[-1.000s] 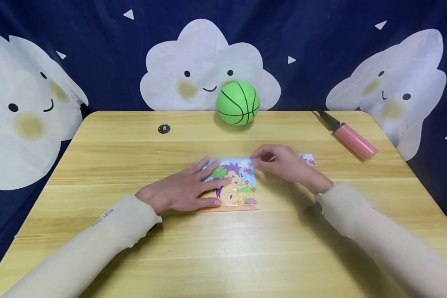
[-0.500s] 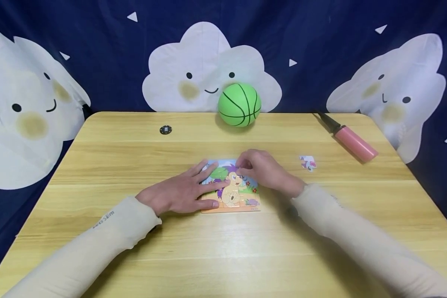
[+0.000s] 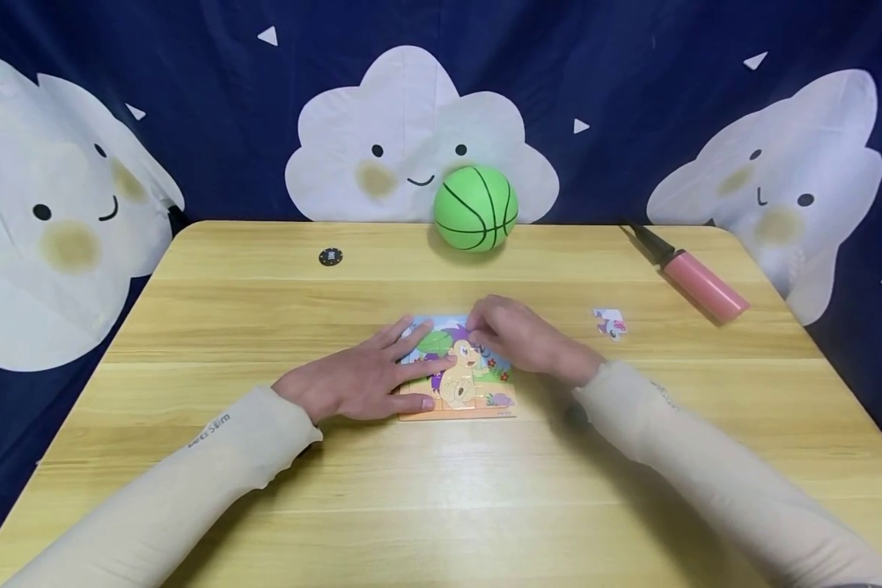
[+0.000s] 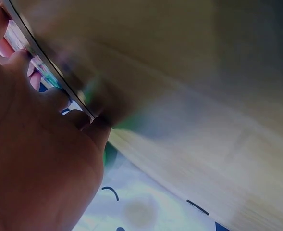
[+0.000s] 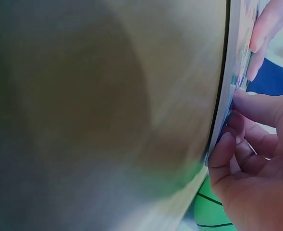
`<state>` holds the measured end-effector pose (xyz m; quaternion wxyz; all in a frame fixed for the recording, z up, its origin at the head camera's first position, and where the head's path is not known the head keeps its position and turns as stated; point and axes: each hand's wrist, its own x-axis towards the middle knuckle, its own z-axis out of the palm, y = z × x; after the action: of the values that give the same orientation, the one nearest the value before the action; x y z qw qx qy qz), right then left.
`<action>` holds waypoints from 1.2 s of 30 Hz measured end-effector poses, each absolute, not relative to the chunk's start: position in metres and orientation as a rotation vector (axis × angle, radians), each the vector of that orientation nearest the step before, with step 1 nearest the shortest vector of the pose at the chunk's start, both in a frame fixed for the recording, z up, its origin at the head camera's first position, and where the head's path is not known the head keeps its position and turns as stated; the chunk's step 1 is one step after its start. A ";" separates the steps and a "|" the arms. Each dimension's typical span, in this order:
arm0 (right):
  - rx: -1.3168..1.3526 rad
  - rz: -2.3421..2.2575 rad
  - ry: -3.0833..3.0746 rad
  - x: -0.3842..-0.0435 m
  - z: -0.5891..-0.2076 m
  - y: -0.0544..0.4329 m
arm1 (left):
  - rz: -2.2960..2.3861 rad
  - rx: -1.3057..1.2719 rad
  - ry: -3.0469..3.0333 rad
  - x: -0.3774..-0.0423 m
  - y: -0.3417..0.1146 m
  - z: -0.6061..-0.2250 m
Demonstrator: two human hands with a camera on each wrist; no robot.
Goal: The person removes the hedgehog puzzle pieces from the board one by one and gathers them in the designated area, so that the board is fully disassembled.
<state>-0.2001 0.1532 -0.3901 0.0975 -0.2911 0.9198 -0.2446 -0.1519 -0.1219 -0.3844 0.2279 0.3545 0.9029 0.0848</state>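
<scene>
A picture puzzle (image 3: 459,392) with a purple-haired cartoon animal lies flat on the wooden table. Across its left side rests my left hand (image 3: 356,380), fingers spread and straight, palm down. At the puzzle's upper right is my right hand (image 3: 518,335), its fingers bent and fingertips right at the surface. The right wrist view shows the thumb and curled fingers (image 5: 223,154) close against the puzzle's edge; I cannot tell whether a piece is between them. A loose puzzle piece (image 3: 610,323), with a pink butterfly, lies to the right of that hand.
A green ball (image 3: 475,209) with black lines stands at the table's back edge. Left of it lies a black poker chip (image 3: 331,257). A pink hand pump (image 3: 706,286) with a black nozzle lies at the back right. Behind hangs a blue cloud-print curtain (image 3: 603,49).
My right hand has moved left from the puzzle's right corner to over its upper right part, uncovering the loose piece. The left hand stays on the puzzle.
</scene>
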 end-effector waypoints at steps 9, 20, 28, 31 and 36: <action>-0.961 -0.760 2.736 -0.199 -0.393 0.159 | 0.239 0.963 2.485 -0.153 -0.121 -0.384; -0.896 -0.814 2.765 -0.199 -0.392 0.159 | 0.228 0.966 2.483 -0.153 -0.120 -0.385; -0.812 -0.788 2.777 -0.198 -0.390 0.159 | 0.229 0.974 2.481 -0.153 -0.119 -0.385; -0.801 -0.775 2.784 -0.198 -0.389 0.159 | 0.233 0.973 2.477 -0.152 -0.119 -0.384; -0.829 -0.763 2.777 -0.198 -0.389 0.157 | 0.241 0.967 2.478 -0.152 -0.120 -0.385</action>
<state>-0.1982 0.1574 -0.3892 0.0723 -0.2759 0.9242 -0.2539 -0.1524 -0.1201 -0.3852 0.2333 0.3522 0.9021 0.0879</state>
